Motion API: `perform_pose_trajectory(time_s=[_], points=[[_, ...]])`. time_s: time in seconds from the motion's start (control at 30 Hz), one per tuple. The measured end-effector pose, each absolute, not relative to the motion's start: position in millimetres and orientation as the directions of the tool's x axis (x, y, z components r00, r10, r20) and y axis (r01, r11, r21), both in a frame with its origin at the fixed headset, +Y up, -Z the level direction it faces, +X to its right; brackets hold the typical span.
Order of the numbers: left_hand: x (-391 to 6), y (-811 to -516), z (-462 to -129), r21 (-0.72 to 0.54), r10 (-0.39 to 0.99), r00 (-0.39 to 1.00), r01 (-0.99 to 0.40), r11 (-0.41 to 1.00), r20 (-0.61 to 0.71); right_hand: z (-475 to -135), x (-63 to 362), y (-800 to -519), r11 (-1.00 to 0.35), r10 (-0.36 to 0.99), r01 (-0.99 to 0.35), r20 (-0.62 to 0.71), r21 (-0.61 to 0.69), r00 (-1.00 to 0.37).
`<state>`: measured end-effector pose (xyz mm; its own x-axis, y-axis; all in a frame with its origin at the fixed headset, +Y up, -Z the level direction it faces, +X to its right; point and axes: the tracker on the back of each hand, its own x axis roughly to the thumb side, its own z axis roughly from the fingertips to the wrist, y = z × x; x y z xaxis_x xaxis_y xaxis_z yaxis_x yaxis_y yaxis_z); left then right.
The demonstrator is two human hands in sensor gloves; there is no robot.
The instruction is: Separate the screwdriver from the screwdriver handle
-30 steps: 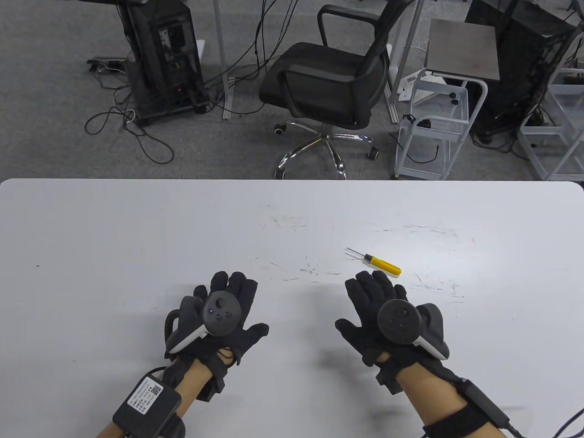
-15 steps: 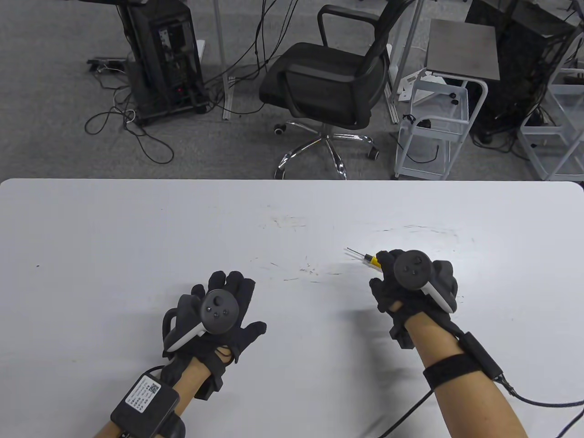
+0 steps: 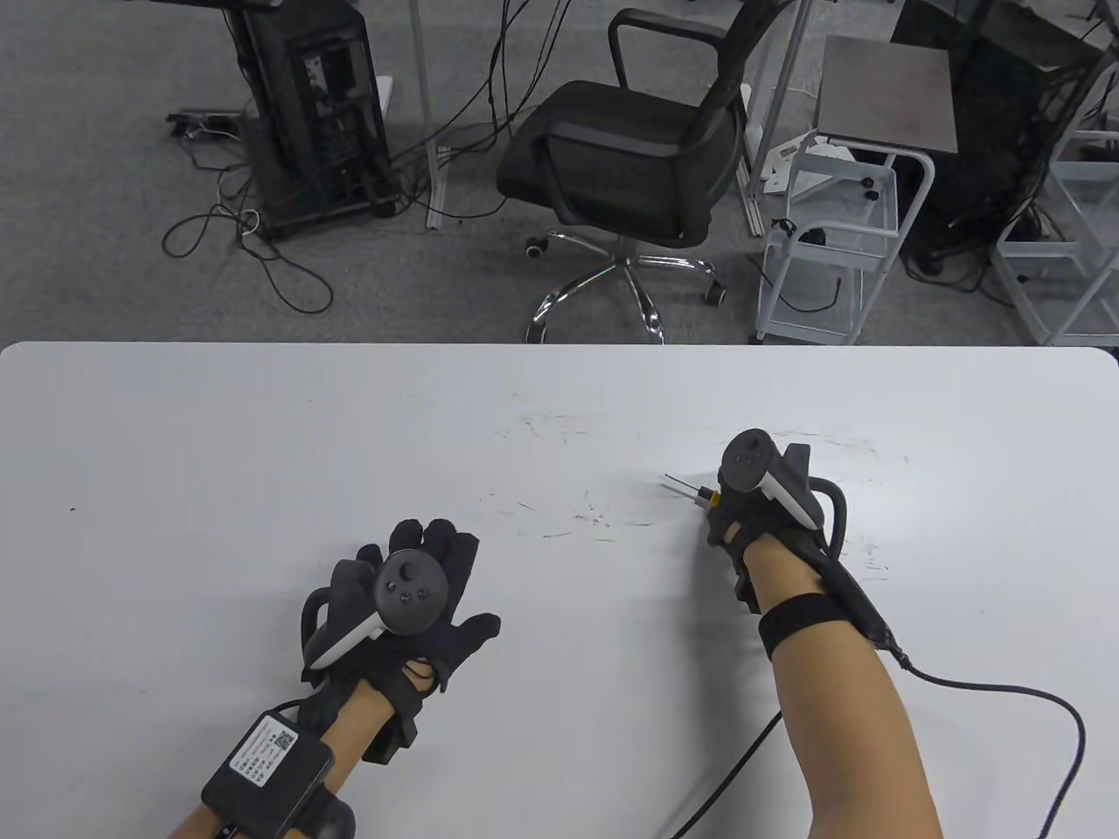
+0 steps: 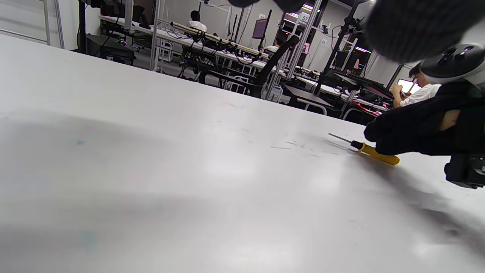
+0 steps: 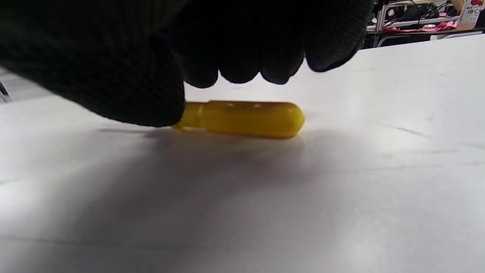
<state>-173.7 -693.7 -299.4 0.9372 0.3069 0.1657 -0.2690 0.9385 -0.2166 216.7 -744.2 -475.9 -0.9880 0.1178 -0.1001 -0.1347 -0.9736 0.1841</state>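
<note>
The small screwdriver with a yellow plastic handle (image 5: 242, 118) lies flat on the white, scuffed table (image 3: 262, 454); the right hand (image 3: 754, 507) arches over it, curled fingers (image 5: 242, 57) just above, not yet clamped; pinch the handle squarely before lifting; the left hand (image 3: 404, 603) rests spread; a black office chair (image 3: 629, 157) stands behind.

In the table view the black-gloved right hand (image 3: 752, 516) covers nearly all of the small yellow plastic screwdriver handle (image 3: 716, 500); only its end beside the thin metal shaft (image 3: 680, 483) shows. In the right wrist view the thumb hides the handle's (image 5: 242, 118) shaft end, and whether any finger touches it cannot be told.
</note>
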Motion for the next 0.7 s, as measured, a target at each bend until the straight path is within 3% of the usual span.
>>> perform_pose_trajectory(time_s=[0.43, 0.7], points=[[-178, -693, -300, -0.212, 0.312, 0.937, -0.276, 0.937, 0.156, -480, 207, -754, -0.990, 0.022, -0.036, -0.103, 0.138, -0.994], [-179, -694, -301, -0.215, 0.316, 0.937, -0.281, 0.935, 0.149, -425, 190, -716, -0.995, 0.075, -0.069, 0.090, 0.068, -0.993]])
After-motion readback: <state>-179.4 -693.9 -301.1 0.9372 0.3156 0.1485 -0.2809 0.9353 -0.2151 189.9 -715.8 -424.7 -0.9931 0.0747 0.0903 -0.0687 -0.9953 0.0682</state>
